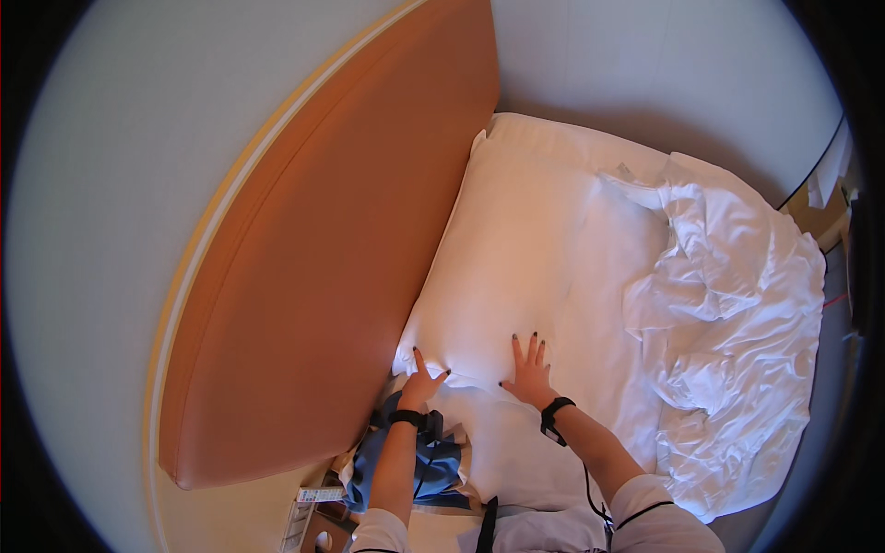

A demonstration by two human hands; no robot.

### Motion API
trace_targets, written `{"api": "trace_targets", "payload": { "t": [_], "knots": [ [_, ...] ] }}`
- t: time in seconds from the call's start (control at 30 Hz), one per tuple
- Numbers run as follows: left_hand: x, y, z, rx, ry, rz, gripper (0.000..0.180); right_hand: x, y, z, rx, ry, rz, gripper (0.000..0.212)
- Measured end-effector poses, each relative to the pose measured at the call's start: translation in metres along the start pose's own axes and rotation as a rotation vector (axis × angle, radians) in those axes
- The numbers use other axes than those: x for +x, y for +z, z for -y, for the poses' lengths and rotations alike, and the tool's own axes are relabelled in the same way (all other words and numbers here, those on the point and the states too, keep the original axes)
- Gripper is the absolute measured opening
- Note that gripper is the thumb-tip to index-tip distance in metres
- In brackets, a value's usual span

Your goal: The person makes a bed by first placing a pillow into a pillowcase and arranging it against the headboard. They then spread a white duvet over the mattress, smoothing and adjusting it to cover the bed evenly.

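Observation:
A long white pillow [502, 263] lies along the headboard at the head of the bed, its near end close to me. My left hand [422, 387] rests at the pillow's near corner beside the headboard, thumb and index finger spread apart; its other fingers are hard to see. On the near end of the same pillow, farther right, my right hand [531, 370] lies palm down with fingers fanned out. Neither hand visibly grasps the fabric. White sheet [608, 387] covers the mattress around the pillow.
An orange-brown padded headboard [332, 249] rises at the left. A crumpled white duvet [719, 304] is heaped across the bed's right side. Below my left forearm are blue-grey cloth [442, 463] and a brown box-like holder [327, 533]. A pale wall [645, 64] stands beyond the bed.

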State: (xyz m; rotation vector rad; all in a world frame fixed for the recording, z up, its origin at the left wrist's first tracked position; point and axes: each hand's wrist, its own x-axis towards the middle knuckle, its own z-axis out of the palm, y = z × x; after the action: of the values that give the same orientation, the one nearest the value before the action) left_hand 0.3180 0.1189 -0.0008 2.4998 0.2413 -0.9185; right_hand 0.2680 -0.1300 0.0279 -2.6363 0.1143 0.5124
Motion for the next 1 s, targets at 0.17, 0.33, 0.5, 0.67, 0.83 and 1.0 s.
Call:
{"api": "trace_targets", "payload": {
  "t": [0.17,0.33,0.5,0.67,0.83,1.0],
  "knots": [
    [-0.001,-0.038,-0.031,0.295,0.179,-0.376,0.037,-0.024,0.010,-0.018,0.121,-0.042,0.090,0.089],
    [-0.005,-0.047,-0.111,0.135,0.465,-0.519,0.071,-0.002,-0.001,-0.029,-0.175,-0.208,-0.204,0.073],
    [0.023,-0.033,-0.149,0.156,0.413,-0.438,0.090,0.055,-0.050,0.014,0.082,0.018,-0.258,0.076],
    [0.028,-0.018,-0.150,0.203,0.323,-0.402,0.091,0.087,-0.052,0.007,0.027,0.119,-0.089,0.086],
    [0.029,-0.006,-0.141,0.261,0.306,-0.425,0.090,0.080,-0.047,0.004,0.021,0.093,-0.071,0.087],
    [0.026,0.001,-0.141,0.282,0.316,-0.424,0.092,0.058,-0.026,0.001,-0.017,0.102,-0.029,0.089]
  ]
}}
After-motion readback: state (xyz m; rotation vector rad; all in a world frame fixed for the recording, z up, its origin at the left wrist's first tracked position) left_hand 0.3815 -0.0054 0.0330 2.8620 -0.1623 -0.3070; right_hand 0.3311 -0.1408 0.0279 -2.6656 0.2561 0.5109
